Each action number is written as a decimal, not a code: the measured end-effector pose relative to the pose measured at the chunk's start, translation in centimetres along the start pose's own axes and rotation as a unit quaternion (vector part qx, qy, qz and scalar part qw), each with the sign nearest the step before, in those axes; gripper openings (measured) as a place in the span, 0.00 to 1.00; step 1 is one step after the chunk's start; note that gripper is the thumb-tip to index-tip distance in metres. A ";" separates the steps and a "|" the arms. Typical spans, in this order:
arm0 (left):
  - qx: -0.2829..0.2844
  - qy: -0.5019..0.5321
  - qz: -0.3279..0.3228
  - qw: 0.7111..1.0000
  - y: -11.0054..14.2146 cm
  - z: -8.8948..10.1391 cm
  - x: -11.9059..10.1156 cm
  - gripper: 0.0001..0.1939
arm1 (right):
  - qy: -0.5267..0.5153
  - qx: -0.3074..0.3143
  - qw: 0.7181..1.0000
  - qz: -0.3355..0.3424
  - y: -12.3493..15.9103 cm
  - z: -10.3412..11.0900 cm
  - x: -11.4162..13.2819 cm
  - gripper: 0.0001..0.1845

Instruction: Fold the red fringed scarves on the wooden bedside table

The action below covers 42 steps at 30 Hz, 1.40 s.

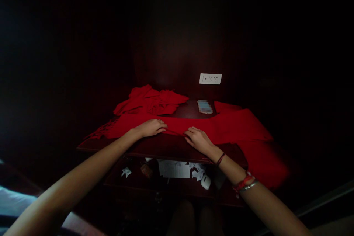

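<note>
We see a long red fringed scarf [226, 127] lying flat across a dark wooden desk [179, 149], its tassels spread at the left end and its right part widening out and dropping over the desk's right side. The left hand [151, 127] pinches the scarf's near edge between thumb and fingers, and the right hand [199, 140] grips the same edge just to the right, so that we find a narrow fold of the fabric drawn between the two. A ring [160, 121] sits on the left hand; a dark cord bracelet [220, 159], a red bracelet [243, 182] and a silver bangle [249, 186] circle the right arm.

Beyond the scarf, at the far left, we see a second red fringed cloth [143, 103] bunched in a loose heap. Far right of centre lies a pixelated rectangular object [204, 107], probably a phone, near the wall below a white socket panel [210, 79].

Under the desktop, on the near side, we look into a lower shelf [129, 185] holding a printed sheet [174, 169], crumpled paper [197, 171] and a white earbud case [205, 182] to the right, and a torn paper scrap [126, 172] to the left.
</note>
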<state>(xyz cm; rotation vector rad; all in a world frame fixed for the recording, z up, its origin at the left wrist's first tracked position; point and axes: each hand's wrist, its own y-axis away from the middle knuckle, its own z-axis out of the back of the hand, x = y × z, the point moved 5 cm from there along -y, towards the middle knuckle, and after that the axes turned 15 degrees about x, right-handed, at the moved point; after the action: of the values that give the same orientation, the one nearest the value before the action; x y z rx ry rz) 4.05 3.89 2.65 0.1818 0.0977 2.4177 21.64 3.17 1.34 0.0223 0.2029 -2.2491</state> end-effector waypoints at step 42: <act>-0.017 0.049 0.029 0.998 3.7 -1.5 0.8 0.09 | 0.002 0.024 1.000 -0.002 -3.2 -0.1 2.7 0.11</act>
<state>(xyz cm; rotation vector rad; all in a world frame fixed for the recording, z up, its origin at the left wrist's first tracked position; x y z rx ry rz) 0.80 1.66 1.65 0.0508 0.0965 2.4849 17.48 3.13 1.41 0.0512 0.1518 -2.2571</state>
